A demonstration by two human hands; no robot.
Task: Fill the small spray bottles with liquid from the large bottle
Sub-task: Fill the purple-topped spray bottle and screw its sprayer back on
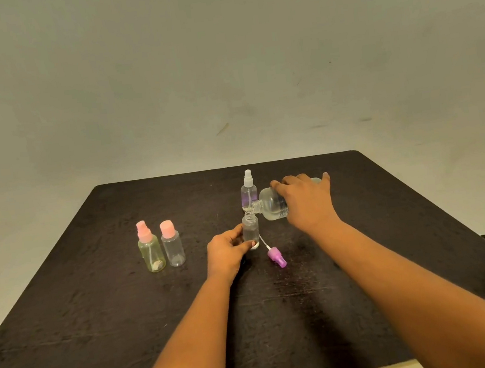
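Head view: pour was underway. Right hand (304, 203) was wrapped around the large bottle (271, 207), tipped nearly on its side, mouth right over the neck of the open small bottle (251, 233). Left hand (228, 251) pinched that small bottle low on its body, keeping it upright on the tabletop (99, 323). Its purple spray top (276, 257) lay on the tabletop just beside it, tube pointing back toward the bottle. Fill level in the open bottle was too hard to read; looked partly filled at best.

Behind it stood a clear spray bottle (248, 190) with white top on, seemingly with liquid in it, likely done. Off to the left, well apart, stood a yellowish bottle (150, 250) with pink sprayer and a clear bottle (173, 247) with pink cap, both closed, the clear one looking empty, so probably two left to fill, plus recapping the current one.

Large bottle was translucent with a dark band on the label, cap off.
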